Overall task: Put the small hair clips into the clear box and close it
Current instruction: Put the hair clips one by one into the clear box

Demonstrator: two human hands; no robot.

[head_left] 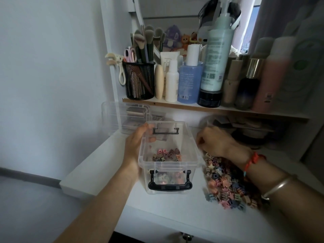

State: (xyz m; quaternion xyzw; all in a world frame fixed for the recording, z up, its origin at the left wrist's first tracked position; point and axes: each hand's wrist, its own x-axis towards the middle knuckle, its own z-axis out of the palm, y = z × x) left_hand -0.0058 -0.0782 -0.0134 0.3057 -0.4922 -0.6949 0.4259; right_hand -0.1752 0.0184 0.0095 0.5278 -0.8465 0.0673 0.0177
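Observation:
A clear box [186, 142] with black latch handles stands open on the white table, lid off. Several small pastel hair clips [165, 155] lie on its bottom. My left hand [135, 142] grips the box's left wall, fingers over the far left rim. A heap of small hair clips [226, 186] lies on the table right of the box. My right hand [213, 141] hovers beside the box's right rim, above the far end of the heap, fingers curled downward; what they hold is hidden.
A second clear container [122, 118] sits behind the box at the left. A shelf [175, 105] above carries a black mesh brush holder [139, 79] and several bottles. The table's left edge [77, 172] drops off beside my left forearm.

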